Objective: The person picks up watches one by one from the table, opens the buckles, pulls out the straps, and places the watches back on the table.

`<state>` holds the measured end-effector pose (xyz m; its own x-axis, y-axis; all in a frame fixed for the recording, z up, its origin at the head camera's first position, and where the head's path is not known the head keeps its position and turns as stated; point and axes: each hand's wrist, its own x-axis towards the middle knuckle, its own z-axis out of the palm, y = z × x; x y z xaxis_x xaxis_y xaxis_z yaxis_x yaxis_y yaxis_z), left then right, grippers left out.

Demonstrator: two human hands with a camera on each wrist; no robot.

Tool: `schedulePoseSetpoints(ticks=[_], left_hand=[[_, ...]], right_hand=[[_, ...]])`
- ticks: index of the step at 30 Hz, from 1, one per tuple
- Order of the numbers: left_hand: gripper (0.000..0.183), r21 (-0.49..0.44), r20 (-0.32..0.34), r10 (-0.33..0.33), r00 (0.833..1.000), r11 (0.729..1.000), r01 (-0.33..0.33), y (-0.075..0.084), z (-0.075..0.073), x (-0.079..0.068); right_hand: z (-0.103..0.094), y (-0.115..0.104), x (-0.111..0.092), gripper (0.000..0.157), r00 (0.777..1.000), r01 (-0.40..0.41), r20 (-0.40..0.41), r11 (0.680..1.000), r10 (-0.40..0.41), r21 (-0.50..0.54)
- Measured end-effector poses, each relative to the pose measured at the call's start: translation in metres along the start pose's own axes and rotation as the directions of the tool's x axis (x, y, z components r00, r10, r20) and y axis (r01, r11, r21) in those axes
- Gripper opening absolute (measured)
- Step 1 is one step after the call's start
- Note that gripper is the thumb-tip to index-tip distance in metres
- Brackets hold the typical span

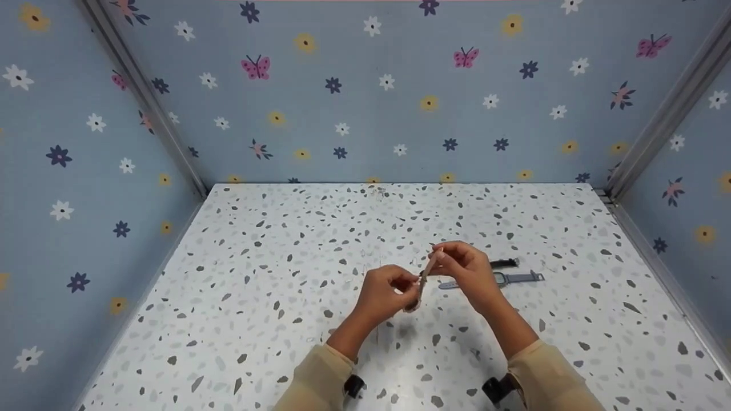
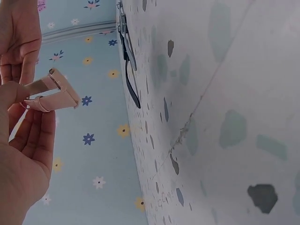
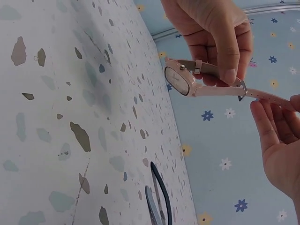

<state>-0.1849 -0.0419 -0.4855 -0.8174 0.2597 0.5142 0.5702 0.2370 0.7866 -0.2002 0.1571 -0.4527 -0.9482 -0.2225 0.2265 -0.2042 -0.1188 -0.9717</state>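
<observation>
A pale pink wristwatch [image 1: 424, 279] is held up between both hands above the table, its round-cornered dial [image 3: 177, 80] hanging at the low end. My left hand [image 1: 385, 291] pinches the strap at the metal buckle [image 3: 242, 90], thumb pressed against it. The long strap end [image 3: 267, 96] passes through that buckle. Its tip is pinched by my right hand [image 1: 465, 271], which is higher and to the right. From the left wrist view, the watch case [image 2: 67, 89] shows side-on, with a strap loop beside it.
Behind the right hand, a grey-lilac watch [image 1: 522, 278] and a black watch strap [image 1: 503, 263] lie on the speckled white table [image 1: 274, 240]. Flower-patterned walls [image 1: 371, 114] enclose the back and both sides.
</observation>
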Motion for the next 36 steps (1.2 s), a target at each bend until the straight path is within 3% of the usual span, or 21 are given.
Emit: schedulePoseSetpoints(ticks=[9,17,22,28,33,36], left_hand=[[0.006,-0.012,-0.026,0.016,1.000,1.000,-0.017,0.003,0.001,0.005],[0.005,-0.020,-0.005,-0.018,1.000,1.000,0.018,0.005,0.000,0.006],[0.005,-0.032,-0.013,-0.019,1.000,0.999,0.018,0.005,-0.001,0.005],[0.004,-0.050,-0.034,-0.033,0.999,0.998,0.031,0.004,-0.001,0.005],[0.005,-0.065,-0.067,-0.056,0.996,0.997,0.052,0.004,0.000,0.006],[0.005,-0.083,-0.081,-0.075,0.994,0.994,0.068,0.016,-0.002,0.007]], right_hand=[[0.000,-0.002,0.001,0.025,1.000,-0.019,0.003,1.000,0.019,-0.013],[0.001,-0.003,0.001,0.032,0.997,-0.061,0.033,0.996,0.063,-0.063],[0.001,0.002,-0.001,0.036,0.993,-0.105,0.047,0.992,0.109,-0.063],[-0.002,0.011,-0.007,0.034,0.993,-0.103,0.053,0.993,0.106,-0.052],[-0.004,0.019,-0.014,0.038,0.985,-0.135,0.100,0.988,0.143,-0.080],[-0.004,0.026,-0.019,0.042,0.972,-0.165,0.145,0.975,0.186,-0.147]])
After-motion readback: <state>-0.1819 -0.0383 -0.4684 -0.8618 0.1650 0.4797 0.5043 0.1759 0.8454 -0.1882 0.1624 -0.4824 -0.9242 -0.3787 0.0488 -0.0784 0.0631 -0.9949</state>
